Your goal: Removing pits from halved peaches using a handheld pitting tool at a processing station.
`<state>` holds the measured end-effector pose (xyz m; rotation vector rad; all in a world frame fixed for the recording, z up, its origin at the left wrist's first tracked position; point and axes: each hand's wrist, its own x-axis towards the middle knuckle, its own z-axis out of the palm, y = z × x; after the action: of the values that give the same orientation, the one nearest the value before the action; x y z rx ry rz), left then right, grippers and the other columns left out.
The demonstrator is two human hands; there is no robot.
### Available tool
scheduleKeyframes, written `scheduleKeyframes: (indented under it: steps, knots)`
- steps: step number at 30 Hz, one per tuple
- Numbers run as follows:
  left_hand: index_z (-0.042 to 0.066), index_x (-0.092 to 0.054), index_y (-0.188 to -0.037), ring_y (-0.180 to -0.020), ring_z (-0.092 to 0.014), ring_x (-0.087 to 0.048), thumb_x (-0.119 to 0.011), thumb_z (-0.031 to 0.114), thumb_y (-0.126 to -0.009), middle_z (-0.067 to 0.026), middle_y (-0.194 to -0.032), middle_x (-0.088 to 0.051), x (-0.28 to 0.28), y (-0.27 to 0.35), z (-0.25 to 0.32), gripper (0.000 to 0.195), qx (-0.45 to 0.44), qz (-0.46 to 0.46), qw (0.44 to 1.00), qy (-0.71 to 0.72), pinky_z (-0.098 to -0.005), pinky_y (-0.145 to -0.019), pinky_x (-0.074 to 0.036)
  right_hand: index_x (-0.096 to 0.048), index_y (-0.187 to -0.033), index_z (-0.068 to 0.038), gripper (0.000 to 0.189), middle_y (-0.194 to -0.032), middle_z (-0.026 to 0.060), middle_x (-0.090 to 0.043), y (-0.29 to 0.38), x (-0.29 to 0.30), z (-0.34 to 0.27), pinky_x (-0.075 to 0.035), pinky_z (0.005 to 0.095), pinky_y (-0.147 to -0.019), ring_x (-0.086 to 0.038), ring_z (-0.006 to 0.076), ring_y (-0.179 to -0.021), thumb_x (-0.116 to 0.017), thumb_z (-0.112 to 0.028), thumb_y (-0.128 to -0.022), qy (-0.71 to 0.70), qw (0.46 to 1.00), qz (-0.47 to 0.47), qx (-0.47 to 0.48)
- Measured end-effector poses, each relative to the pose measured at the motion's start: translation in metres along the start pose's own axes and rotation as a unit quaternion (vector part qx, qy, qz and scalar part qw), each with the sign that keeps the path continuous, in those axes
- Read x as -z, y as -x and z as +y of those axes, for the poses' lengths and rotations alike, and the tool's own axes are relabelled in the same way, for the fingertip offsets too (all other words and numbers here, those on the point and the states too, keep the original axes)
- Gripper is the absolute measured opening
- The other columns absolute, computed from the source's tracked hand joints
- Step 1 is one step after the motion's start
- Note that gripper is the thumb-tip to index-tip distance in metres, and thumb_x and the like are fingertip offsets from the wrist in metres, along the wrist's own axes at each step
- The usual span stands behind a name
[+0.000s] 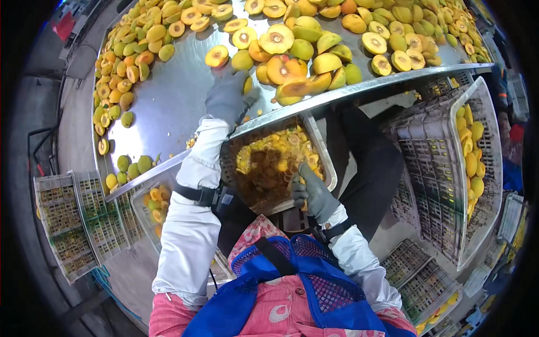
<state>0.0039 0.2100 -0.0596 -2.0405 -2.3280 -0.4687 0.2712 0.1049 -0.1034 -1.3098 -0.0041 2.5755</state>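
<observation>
My left hand (pixel 226 94), in a grey glove, reaches over the metal table (pixel 168 97). A halved yellow peach (pixel 217 56) lies at its fingertips; whether the fingers grip it is hidden. Just right of this hand, peach halves (pixel 290 69) are heaped near the table's front edge, cut faces showing on some. My right hand (pixel 318 196), also gloved in grey, is closed around a slim orange-yellow object (pixel 302 191), too covered to name exactly. Below that hand, a pale plastic crate (pixel 324 145) at my knees contains yellow fruit scraps and a brown mass.
More peaches (pixel 120 76) line the table's left side, and others cover its far side. A tilted plastic crate (pixel 433 168) with peaches stands at right. Plastic crates (pixel 80 219) stand at left, near a tub of fruit (pixel 141 202). The table's raised metal rim (pixel 362 86) crosses before me.
</observation>
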Motion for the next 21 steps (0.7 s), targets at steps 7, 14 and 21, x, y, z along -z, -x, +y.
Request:
scheduleKeyframes:
  steps: [7,14,21]
  knots:
    - [0.009,-0.056,-0.127,-0.1,-0.033,-0.063,-0.066,0.024,-0.088,-0.0165,-0.114,-0.061,0.016,0.018,-0.004,0.043,0.217,-0.11,0.937,0.25,-0.0379,-0.085,-0.052,-0.048,-0.083,-0.017,0.044,-0.056,-0.0053,-0.034,0.042,-0.044,-0.003,-0.03,0.0223,-0.045,-0.028,0.0063,-0.044,-0.041,-0.056,-0.101,0.171,0.985,0.01,0.001]
    - [-0.004,-0.05,-0.13,-0.092,-0.018,-0.065,-0.056,0.013,-0.096,-0.0157,-0.107,-0.067,0.05,0.137,0.09,0.039,0.159,0.022,0.704,0.692,-0.0277,-0.079,-0.054,-0.055,-0.085,-0.008,0.038,-0.057,0.0002,-0.048,0.08,-0.076,0.017,-0.039,0.0289,-0.043,-0.044,0.0101,-0.045,-0.049,-0.042,-0.102,0.318,0.924,-0.061,0.204]
    - [-0.002,-0.059,-0.116,-0.095,-0.025,-0.065,-0.054,0.006,-0.09,-0.0152,-0.108,-0.065,0.066,0.176,0.107,0.028,0.043,0.103,0.892,0.439,-0.0335,-0.083,-0.052,-0.055,-0.089,-0.006,0.032,-0.056,0.0043,-0.049,0.078,-0.063,0.056,-0.042,0.0302,-0.044,-0.048,0.0133,-0.045,-0.054,-0.035,-0.101,0.397,0.847,-0.001,0.353]
